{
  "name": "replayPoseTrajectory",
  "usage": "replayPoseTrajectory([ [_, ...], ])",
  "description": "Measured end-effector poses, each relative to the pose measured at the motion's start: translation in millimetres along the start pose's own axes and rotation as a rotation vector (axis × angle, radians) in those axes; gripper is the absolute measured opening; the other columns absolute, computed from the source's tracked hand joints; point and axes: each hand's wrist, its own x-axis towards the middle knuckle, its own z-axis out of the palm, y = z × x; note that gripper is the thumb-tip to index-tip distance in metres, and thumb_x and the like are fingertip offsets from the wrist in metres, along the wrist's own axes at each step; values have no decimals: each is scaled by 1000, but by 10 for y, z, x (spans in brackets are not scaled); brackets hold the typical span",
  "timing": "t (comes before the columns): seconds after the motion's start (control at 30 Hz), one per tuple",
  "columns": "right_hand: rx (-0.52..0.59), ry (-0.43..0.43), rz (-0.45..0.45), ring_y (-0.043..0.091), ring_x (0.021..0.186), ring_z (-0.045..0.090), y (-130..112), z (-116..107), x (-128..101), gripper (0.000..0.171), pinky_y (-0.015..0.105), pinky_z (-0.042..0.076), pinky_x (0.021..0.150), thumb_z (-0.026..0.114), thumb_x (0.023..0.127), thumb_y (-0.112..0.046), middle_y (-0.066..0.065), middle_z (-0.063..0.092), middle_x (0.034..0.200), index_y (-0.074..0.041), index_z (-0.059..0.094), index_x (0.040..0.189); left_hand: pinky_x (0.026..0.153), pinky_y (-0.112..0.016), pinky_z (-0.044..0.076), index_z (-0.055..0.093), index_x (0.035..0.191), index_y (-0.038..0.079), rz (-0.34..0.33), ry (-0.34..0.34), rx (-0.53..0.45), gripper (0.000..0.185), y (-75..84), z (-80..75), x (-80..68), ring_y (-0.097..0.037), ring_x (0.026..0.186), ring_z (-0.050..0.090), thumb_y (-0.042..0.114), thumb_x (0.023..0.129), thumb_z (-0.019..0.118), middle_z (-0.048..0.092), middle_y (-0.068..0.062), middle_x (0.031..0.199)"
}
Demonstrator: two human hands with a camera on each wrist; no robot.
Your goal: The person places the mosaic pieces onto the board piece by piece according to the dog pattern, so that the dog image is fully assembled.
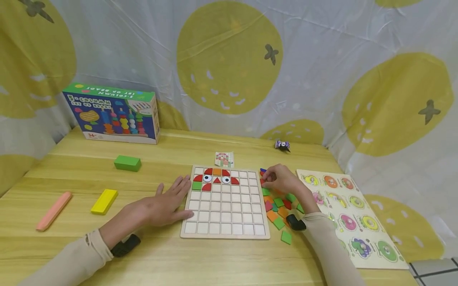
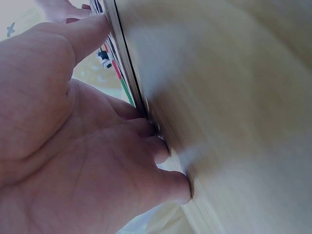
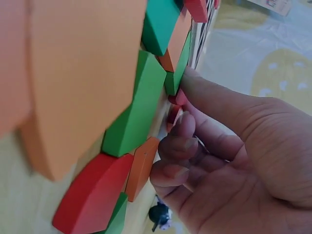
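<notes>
A wooden grid board [image 1: 225, 234] lies flat in the middle, with red quarter-round pieces, an orange square [image 1: 217, 172], a green square [image 1: 196, 185], two eye pieces and a small red triangle [image 1: 216, 180] in its upper cells. My left hand [image 1: 166, 204] rests at the board's left side, fingers extended along the edge and thumb over the rim; in the left wrist view its fingertips touch the tabletop. Right of the board, my right hand [image 1: 284, 180] reaches into the loose pieces [image 1: 278, 202]. Its thumb and forefinger pinch a red piece [image 3: 181, 97], partly hidden by the thumb.
A small pattern card [image 1: 224, 159] lies behind the board. A fruit puzzle board [image 1: 358, 202] is at the right. On the left are a green block [image 1: 127, 163], a yellow block [image 1: 104, 201], a pink stick [image 1: 54, 211] and a bead-set box [image 1: 114, 115]. A small dark wrapped item [image 1: 282, 145] sits at the back.
</notes>
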Motion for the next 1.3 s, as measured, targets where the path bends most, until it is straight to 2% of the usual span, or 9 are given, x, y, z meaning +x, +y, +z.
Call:
replayPoseTrajectory([
  [0.17, 3, 7, -4, 16, 75, 58, -12, -4, -11, 11, 30, 51, 73, 84, 94, -6, 5, 68, 84, -1, 74, 95, 118, -83, -8, 11, 170, -7, 28, 12, -24, 103, -106, 51, 43, -48, 165, -5, 59, 107, 58, -1, -27, 179],
  [0.4, 27, 43, -23, 15, 79, 70, -21, -47, -44, 5, 32, 57, 76, 81, 97, -7, 4, 78, 89, -3, 80, 98, 121, -81, -5, 9, 172, -1, 30, 25, 14, 106, -197, 103, 87, -42, 166, -5, 70, 105, 51, -3, -20, 181],
  [0.5, 59, 68, -28, 16, 80, 73, -36, -49, -45, 6, 31, 58, 76, 84, 95, -8, 3, 79, 89, -4, 81, 99, 118, -83, -7, 10, 171, -4, 45, 24, -5, 106, -199, 97, 88, -46, 165, -5, 67, 105, 54, -2, -23, 180],
  [0.6, 110, 76, -62, 19, 78, 75, -97, -28, -36, 9, 32, 61, 75, 86, 93, -8, 5, 79, 88, -3, 80, 98, 118, -83, -7, 10, 170, -6, 35, 13, -15, 104, -133, 60, 60, -47, 165, -4, 61, 107, 58, -2, -26, 179],
  [0.83, 240, -5, -116, 22, 74, 77, -382, 129, 20, 4, 33, 64, 70, 80, 96, -1, 10, 81, 88, 1, 80, 100, 118, -83, -6, 12, 168, -10, 17, 6, -12, 99, -60, 35, 36, -49, 164, -3, 51, 108, 61, 1, -29, 178],
  [1.0, 331, -89, -124, 27, 73, 77, -599, 293, 86, 6, 36, 65, 69, 76, 98, 2, 13, 80, 87, 4, 79, 103, 119, -83, -4, 13, 169, -8, 6, 7, -6, 97, -22, 28, 25, -48, 165, -2, 52, 109, 59, 1, -27, 179],
  [1.1, 364, -111, -111, 28, 72, 78, -704, 392, 153, 5, 38, 66, 70, 77, 97, 2, 13, 80, 86, 4, 80, 101, 120, -83, -3, 12, 170, -7, 5, 13, 1, 99, -65, 46, 36, -47, 165, -2, 58, 109, 56, 0, -25, 179],
  [1.17, 360, -118, -107, 28, 72, 79, -762, 431, 189, 4, 38, 66, 70, 77, 97, 3, 12, 79, 84, 5, 80, 100, 121, -81, -3, 11, 171, -4, -4, 12, 13, 101, -110, 68, 56, -44, 166, -4, 60, 108, 56, -1, -22, 180],
  [1.3, 318, -103, -64, 24, 69, 78, -845, 477, 244, 3, 35, 65, 67, 79, 96, 0, 9, 78, 80, 3, 80, 95, 121, -82, -4, 11, 170, -6, -4, 8, 10, 99, -49, 34, 33, -45, 166, -4, 54, 108, 60, -1, -24, 180],
])
